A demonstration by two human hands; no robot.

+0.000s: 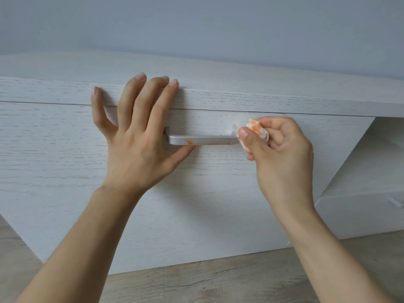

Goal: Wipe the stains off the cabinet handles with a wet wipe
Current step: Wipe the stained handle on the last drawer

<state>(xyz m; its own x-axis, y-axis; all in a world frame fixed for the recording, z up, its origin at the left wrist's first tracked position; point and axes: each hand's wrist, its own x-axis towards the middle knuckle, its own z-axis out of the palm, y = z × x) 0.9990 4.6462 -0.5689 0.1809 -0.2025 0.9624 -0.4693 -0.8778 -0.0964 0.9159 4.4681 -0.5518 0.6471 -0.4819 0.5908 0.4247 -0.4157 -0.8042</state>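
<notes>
Across most of the view stands a whitewashed wood-grain cabinet (65, 171), its top slab overhanging a wide drawer front (218, 193), with a pale wooden floor (196, 281) below and a grey wall (196, 22) behind. On the right, a lower white unit (360, 206) sits set back beside it. The left hand (135, 138) lies flat against the drawer front, fingers (129, 99) spread wide and reaching up over the slab's edge, thumb tucked under the left end of the silver bar handle (203, 139). The right hand (282, 147) is closed around a crumpled wet wipe (254, 126), pinched between thumb and fingertips and pressed to the handle's right end. The wipe shows orange smears. An orange stain (189, 142) streaks the handle's front face near its left end.
</notes>
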